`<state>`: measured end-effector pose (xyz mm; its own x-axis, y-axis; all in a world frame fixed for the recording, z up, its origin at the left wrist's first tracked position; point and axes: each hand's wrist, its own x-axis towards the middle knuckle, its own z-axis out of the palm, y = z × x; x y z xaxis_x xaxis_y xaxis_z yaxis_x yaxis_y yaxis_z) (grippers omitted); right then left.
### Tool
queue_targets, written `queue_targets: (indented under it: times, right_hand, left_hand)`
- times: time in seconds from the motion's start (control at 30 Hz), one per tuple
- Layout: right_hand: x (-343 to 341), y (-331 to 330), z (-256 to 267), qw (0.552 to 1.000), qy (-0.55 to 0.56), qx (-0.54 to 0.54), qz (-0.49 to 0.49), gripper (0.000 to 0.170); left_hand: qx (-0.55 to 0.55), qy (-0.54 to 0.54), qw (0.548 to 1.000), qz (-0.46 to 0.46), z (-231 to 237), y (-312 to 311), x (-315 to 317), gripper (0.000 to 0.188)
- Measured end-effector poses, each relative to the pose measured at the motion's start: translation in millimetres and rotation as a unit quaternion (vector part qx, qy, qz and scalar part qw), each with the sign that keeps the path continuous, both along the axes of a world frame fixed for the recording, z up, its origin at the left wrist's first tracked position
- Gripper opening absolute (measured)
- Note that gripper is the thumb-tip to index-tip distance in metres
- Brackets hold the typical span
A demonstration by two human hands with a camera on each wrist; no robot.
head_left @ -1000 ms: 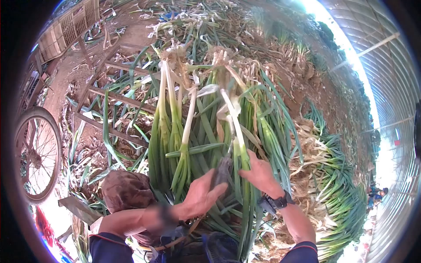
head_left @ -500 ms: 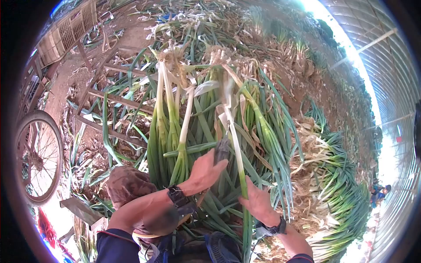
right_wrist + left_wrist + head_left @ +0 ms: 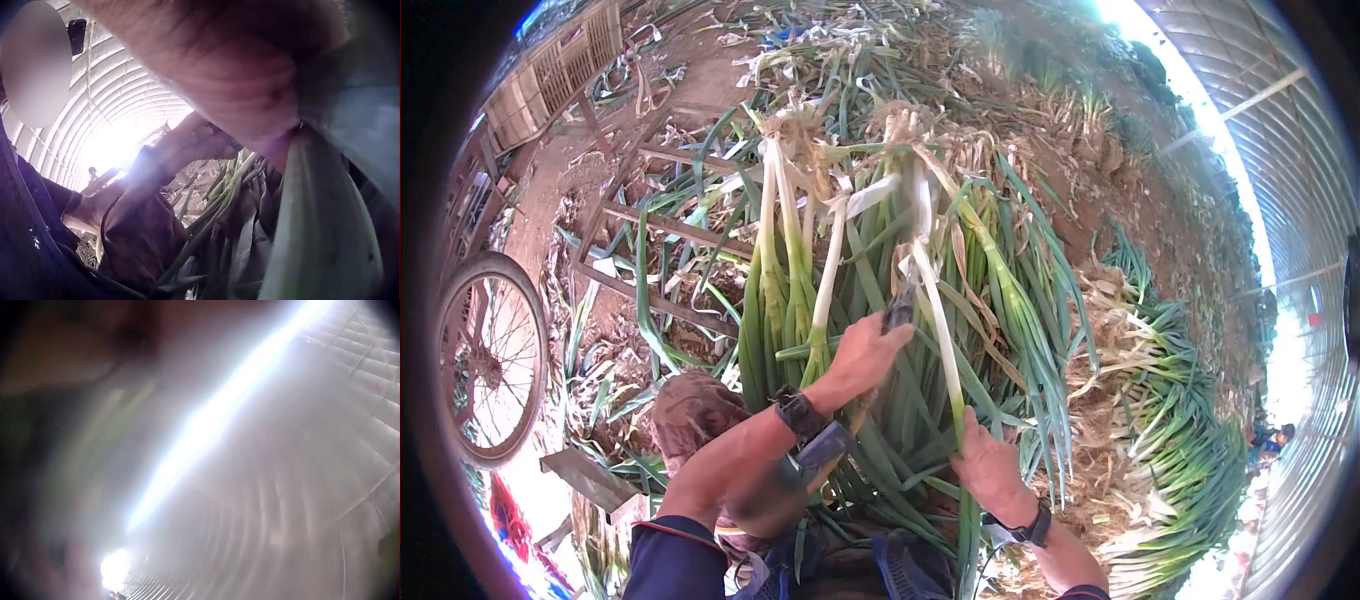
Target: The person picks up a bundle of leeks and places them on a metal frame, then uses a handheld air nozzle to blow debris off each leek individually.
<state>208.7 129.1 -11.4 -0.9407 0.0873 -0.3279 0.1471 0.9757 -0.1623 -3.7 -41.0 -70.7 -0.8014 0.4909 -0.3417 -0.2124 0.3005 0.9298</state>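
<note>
In the head view my left hand [image 3: 862,355] grips a dark, narrow-tipped tool [image 3: 899,308] that looks like an air gun. Its tip points at the white stalk of a long green onion [image 3: 941,325]. My right hand [image 3: 992,465] holds that onion by its green part, and the leaves hang down past the hand. Blurred pale skin [image 3: 921,195] shows above the stalk's white end. Close up in the right wrist view, the right hand [image 3: 231,75] hangs over a broad green leaf [image 3: 319,219]. The left wrist view is mostly glare and roof.
Several green onions [image 3: 775,270] lie to the left over a leafy pile, more [image 3: 1000,280] to the right. A long row of onions [image 3: 1175,450] lines the right side. A rusty frame [image 3: 680,232] and a spoked wheel [image 3: 490,360] stand left. Someone [image 3: 1272,437] is far right.
My right hand has drawn the onion down toward my body, baring more white stalk. My left hand has moved forward and up with the tool, near the stalk's white end.
</note>
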Motion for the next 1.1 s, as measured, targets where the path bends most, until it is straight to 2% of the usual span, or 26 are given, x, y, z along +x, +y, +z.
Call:
queue_targets:
  times: [0.1, 0.13, 0.17, 0.2, 0.23, 0.27, 0.3, 0.33, 0.37, 0.4, 0.47, 0.53, 0.57, 0.63, 0.67, 0.7, 0.73, 0.77, 0.8, 0.83, 0.87, 0.93, 1.0, 1.07, 1.1]
  right_hand:
    - [-11.2, 0.1, 19.0, 0.999, 0.016, -0.028, -0.038, 0.081]
    - [-19.6, 0.7, 28.9, 0.999, 0.015, -0.028, -0.031, 0.081]
    - [-31.8, 1.8, 41.7, 0.995, 0.014, -0.059, -0.076, 0.076]
    - [-45.0, 1.3, 55.8, 0.988, 0.013, -0.09, -0.122, 0.072]
    - [-59.0, -2.2, 73.1, 0.984, 0.033, -0.098, -0.146, 0.07]
    - [-68.9, 5.9, 75.7, 0.973, 0.116, -0.156, -0.125, 0.068]
    - [-84.4, 5.8, 93.9, 0.974, 0.171, -0.104, -0.105, 0.066]
    - [-101.7, 10.0, 105.9, 0.965, 0.203, -0.109, -0.123, 0.066]
    - [-124.9, -9.0, 136.8, 0.931, 0.219, -0.227, -0.183, 0.065]
    - [-143.6, -14.9, 154.6, 0.933, 0.24, -0.225, -0.143, 0.064]
    - [-173.8, -24.6, 166.9, 0.921, 0.301, -0.227, -0.1, 0.062]
    - [-201.1, -44.0, 169.3, 0.916, 0.341, -0.195, -0.079, 0.061]
    - [-211.9, -55.9, 165.0, 0.914, 0.314, -0.243, -0.084, 0.06]
    - [-227.5, -84.9, 150.2, 0.908, 0.257, -0.313, -0.104, 0.053]
    - [-235.5, -96.2, 130.6, 0.914, 0.253, -0.3, -0.102, 0.042]
    - [-242.4, -100.3, 111.9, 0.937, 0.196, -0.279, -0.077, 0.038]
    - [-245.8, -104.9, 71.5, 0.939, 0.282, -0.196, -0.003, 0.042]
    - [-249.6, -119.2, 45.3, 0.944, 0.275, -0.183, -0.023, 0.052]
    - [-251.0, -128.5, 23.6, 0.962, 0.233, -0.14, -0.011, 0.06]
    - [-244.1, -129.9, -1.7, 0.973, 0.204, -0.1, 0.031, 0.059]
    - [-237.8, -118.0, -13.1, 0.974, 0.205, -0.096, 0.024, 0.059]
    - [-229.7, -92.2, -30.7, 0.958, 0.125, -0.258, 0.006, 0.055]
    - [-221.7, -33.5, -39.3, 0.953, 0.143, -0.255, -0.083, 0.052]
    - [-215.1, 36.7, -32.5, 0.976, 0.157, -0.126, -0.088, 0.049]
    - [-217.7, 73.8, -46.9, 0.959, 0.168, -0.113, -0.196, 0.046]
  left_hand:
    - [0.046, -0.026, 0.998, -0.025, 1.3, -9.0, -3.6, 0.049]
    - [0.031, 0.024, 0.999, -0.025, -1.9, -9.9, 4.0, 0.049]
    - [0.015, 0.074, 0.997, -0.025, -4.3, -11.3, 10.4, 0.05]
    - [0.016, 0.074, 0.997, -0.018, -4.1, -14.0, 15.9, 0.05]
    - [-0.007, 0.129, 0.992, -0.014, -1.6, -17.3, 21.8, 0.051]
    - [-0.031, 0.183, 0.983, -0.01, 0.8, -21.9, 24.8, 0.054]
    - [0.01, 0.133, 0.989, -0.062, 12.7, -30.6, 21.2, 0.053]
    - [0.008, 0.133, 0.99, -0.054, 16.1, -36.5, 19.0, 0.053]
    - [0.055, 0.125, 0.988, -0.07, 18.1, -41.3, 17.0, 0.052]
    - [0.101, 0.118, 0.984, -0.086, 21.5, -45.4, 14.7, 0.051]
    - [0.076, 0.129, 0.988, -0.043, 30.6, -56.2, 7.8, 0.051]
    - [0.0, 0.116, 0.992, 0.056, 34.7, -71.2, -6.7, 0.055]
    - [0.042, 0.083, 0.991, 0.094, 41.0, -80.0, -14.7, 0.059]
    - [0.05, 0.124, 0.967, 0.215, 57.1, -95.1, -26.5, 0.05]
    - [-0.009, 0.242, 0.93, 0.277, 23.3, -100.3, -38.1, 0.052]
    - [0.08, 0.152, 0.94, 0.295, 44.8, -109.7, -43.3, 0.053]
    - [0.113, 0.129, 0.932, 0.319, 58.5, -116.0, -49.5, 0.05]
    - [0.111, 0.112, 0.924, 0.347, 65.9, -120.9, -52.9, 0.049]
    - [0.077, 0.112, 0.935, 0.328, 69.6, -129.1, -56.9, 0.051]
    - [0.091, 0.135, 0.933, 0.322, 63.3, -128.3, -59.6, 0.054]
    - [0.103, 0.158, 0.929, 0.318, 58.4, -125.3, -58.5, 0.057]
    - [0.13, 0.132, 0.942, 0.281, 54.6, -112.1, -47.9, 0.063]
    - [0.125, 0.108, 0.961, 0.223, 53.1, -101.9, -36.2, 0.069]
    - [0.061, 0.091, 0.983, 0.148, 60.3, -95.1, -28.5, 0.072]
    - [0.058, 0.093, 0.983, 0.148, 58.4, -87.5, -24.9, 0.072]
